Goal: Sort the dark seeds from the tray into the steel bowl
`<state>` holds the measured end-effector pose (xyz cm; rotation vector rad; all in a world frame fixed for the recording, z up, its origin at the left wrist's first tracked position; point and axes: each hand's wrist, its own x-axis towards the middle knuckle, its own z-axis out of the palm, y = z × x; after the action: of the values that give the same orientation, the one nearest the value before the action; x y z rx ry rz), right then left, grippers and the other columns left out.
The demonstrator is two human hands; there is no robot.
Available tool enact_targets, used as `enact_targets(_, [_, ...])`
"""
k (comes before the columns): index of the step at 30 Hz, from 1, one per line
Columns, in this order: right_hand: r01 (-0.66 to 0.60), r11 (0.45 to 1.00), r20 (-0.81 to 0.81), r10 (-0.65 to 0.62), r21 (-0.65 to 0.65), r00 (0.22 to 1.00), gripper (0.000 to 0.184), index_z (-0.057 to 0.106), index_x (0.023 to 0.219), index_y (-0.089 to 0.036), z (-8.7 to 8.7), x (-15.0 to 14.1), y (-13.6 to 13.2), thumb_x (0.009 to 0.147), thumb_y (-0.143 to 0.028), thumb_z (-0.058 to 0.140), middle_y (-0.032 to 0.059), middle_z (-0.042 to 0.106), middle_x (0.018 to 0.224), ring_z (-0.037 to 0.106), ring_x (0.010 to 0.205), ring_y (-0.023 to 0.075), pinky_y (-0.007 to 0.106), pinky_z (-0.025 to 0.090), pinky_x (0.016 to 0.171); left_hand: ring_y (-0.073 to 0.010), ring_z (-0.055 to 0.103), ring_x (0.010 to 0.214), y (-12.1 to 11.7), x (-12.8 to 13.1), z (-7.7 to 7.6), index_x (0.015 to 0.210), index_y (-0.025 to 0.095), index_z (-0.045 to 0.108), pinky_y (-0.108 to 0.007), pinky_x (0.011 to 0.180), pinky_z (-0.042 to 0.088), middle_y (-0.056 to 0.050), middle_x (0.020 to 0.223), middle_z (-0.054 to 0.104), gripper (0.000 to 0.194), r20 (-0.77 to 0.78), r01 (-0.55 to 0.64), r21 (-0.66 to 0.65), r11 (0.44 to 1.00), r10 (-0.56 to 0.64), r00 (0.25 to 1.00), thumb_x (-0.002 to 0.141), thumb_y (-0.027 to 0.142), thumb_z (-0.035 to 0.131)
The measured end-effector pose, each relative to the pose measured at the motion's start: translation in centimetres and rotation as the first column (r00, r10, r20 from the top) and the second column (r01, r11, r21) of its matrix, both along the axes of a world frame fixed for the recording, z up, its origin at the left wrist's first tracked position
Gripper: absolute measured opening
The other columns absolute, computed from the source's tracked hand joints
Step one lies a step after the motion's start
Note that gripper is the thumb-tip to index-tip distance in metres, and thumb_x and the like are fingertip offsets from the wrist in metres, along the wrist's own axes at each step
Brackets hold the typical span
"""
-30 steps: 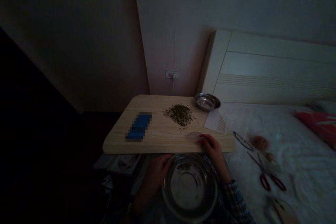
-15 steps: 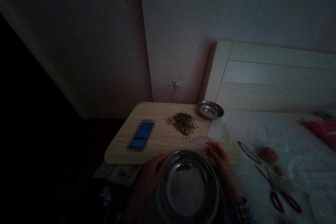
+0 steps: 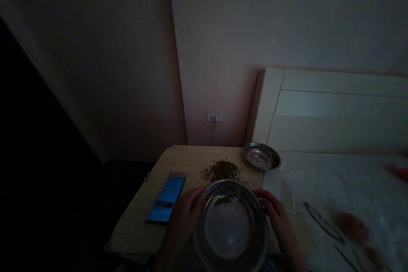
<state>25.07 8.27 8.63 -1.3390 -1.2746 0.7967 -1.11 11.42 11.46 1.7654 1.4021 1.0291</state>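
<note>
A large steel bowl (image 3: 230, 225) with a small clump of dark seeds inside sits low in the middle, over the near part of the wooden table (image 3: 140, 221). My left hand (image 3: 185, 214) grips its left rim. My right hand (image 3: 276, 214) holds its right rim, fingers curled around it. Just beyond the bowl lies a pile of dark green seeds (image 3: 222, 170) on the table. A small steel dish (image 3: 262, 156) stands at the table's far right corner.
A blue phone (image 3: 165, 199) lies on the table's left part. White paper (image 3: 282, 189) sits at the right edge. A bed with white sheet (image 3: 350, 187), a headboard and blurred scissors lies to the right. A wall socket (image 3: 214, 117) is behind the table. The room is dim.
The bowl has come up over the table's near edge, held by both hands. My right hand left the small clear lid and went to the bowl's rim. The view tilted upward.
</note>
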Motion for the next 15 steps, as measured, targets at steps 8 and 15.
enact_targets(8, [-0.032,0.996,-0.010,0.031,-0.089,0.999,0.034,0.064,0.099,-0.024,0.4,0.3,3.6,0.072,-0.043,0.060,0.0062,0.067,0.099,0.063,0.086,0.0261,0.034,0.052,0.070,-0.0184,0.061,0.097,5.2,0.8,4.1,0.103,0.018,0.063,-0.028,0.086,0.047,-0.006,0.106,0.067,0.029,0.031,-0.002,0.095,0.995,-0.001,1.000,0.082,0.030,0.047])
enact_targets(15, [0.019,0.997,0.077,-0.013,-0.077,0.997,0.029,0.068,0.093,-0.026,1.6,1.5,6.2,0.069,-0.042,0.060,0.0072,0.068,0.098,0.063,0.082,0.0283,0.037,0.052,0.068,-0.0179,0.063,0.088,9.7,1.8,6.5,0.103,0.018,0.064,-0.026,0.077,0.050,-0.006,0.100,0.069,0.029,-0.026,0.108,0.083,0.991,-0.106,0.994,0.080,0.027,0.048])
